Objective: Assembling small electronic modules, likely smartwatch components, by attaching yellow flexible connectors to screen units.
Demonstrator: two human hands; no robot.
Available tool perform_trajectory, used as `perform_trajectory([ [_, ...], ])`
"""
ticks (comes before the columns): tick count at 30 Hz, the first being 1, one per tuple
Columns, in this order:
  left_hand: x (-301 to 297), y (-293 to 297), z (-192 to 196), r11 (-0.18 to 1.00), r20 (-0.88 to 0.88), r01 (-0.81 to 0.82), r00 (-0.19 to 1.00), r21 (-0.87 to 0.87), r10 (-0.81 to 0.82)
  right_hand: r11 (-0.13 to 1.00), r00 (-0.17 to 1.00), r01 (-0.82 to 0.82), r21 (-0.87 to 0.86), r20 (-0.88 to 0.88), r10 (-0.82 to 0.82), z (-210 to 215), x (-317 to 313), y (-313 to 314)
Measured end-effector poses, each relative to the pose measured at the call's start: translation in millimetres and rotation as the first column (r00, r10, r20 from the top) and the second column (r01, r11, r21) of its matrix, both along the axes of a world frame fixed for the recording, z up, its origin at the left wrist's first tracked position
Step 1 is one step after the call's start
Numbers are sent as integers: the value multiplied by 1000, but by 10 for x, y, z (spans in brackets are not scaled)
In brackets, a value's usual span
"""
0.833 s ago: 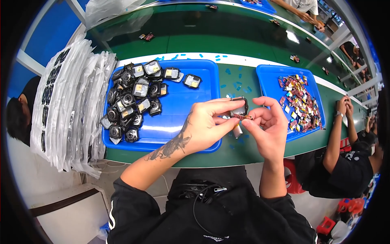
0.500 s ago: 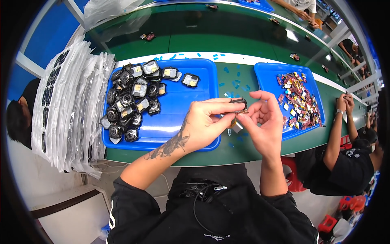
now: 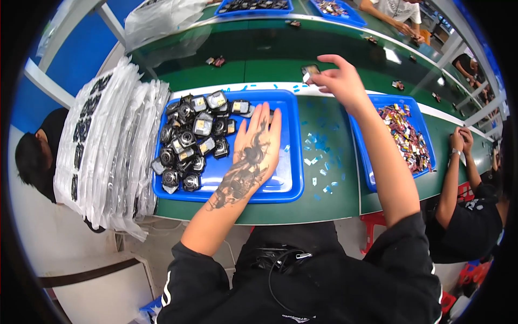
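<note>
My left hand, back up and fingers stretched out, reaches over the blue tray on the left. Beside it lie several black watch casings in a pile, some with pale backs, some showing round dark faces. Its fingertips cover a spot near the pile's right side, so I cannot tell what they touch. Over the near edge of the green conveyor belt, my right hand pinches a small dark square part with a white tab between thumb and fingers.
Small electronic pieces fill another blue tray on the right. Blue and white scraps litter the green table between the trays. Stacked clear plastic trays stand at the left. Co-workers' hands show at the right.
Both hands were together over the gap between the trays, holding a dark part. They have separated: the left has gone over the left tray, the right forward to the belt with the part.
</note>
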State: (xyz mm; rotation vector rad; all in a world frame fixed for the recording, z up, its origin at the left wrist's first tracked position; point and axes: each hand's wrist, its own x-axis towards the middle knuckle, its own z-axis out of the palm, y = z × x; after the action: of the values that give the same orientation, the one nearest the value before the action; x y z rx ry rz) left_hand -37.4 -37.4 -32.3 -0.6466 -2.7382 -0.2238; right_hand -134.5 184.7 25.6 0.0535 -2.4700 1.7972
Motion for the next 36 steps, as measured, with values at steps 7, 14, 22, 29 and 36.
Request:
perform_trajectory([
  [7, 9, -47, 58, 981, 129, -16, 992, 192, -9, 870, 973, 164, 465, 68, -220, -774, -874, 404],
  [14, 2, 34, 239, 979, 202, -75, 979, 188, 36, 811, 968, 245, 531, -185, -172, -368, -563, 717],
  [22, -94, -13, 40, 994, -31, -103, 994, -40, 101, 841, 986, 107, 530, -162, -24, 24, 671, 1273],
  [29, -10, 54, 194, 994, 289, -57, 957, 90, 28, 585, 990, 70, 808, 15, -140, -169, 1605, 1539],
  [36, -43, 37, 190, 984, 171, 23, 984, 174, -54, 537, 961, 76, 840, 81, -264, -187, 1923, 1489],
])
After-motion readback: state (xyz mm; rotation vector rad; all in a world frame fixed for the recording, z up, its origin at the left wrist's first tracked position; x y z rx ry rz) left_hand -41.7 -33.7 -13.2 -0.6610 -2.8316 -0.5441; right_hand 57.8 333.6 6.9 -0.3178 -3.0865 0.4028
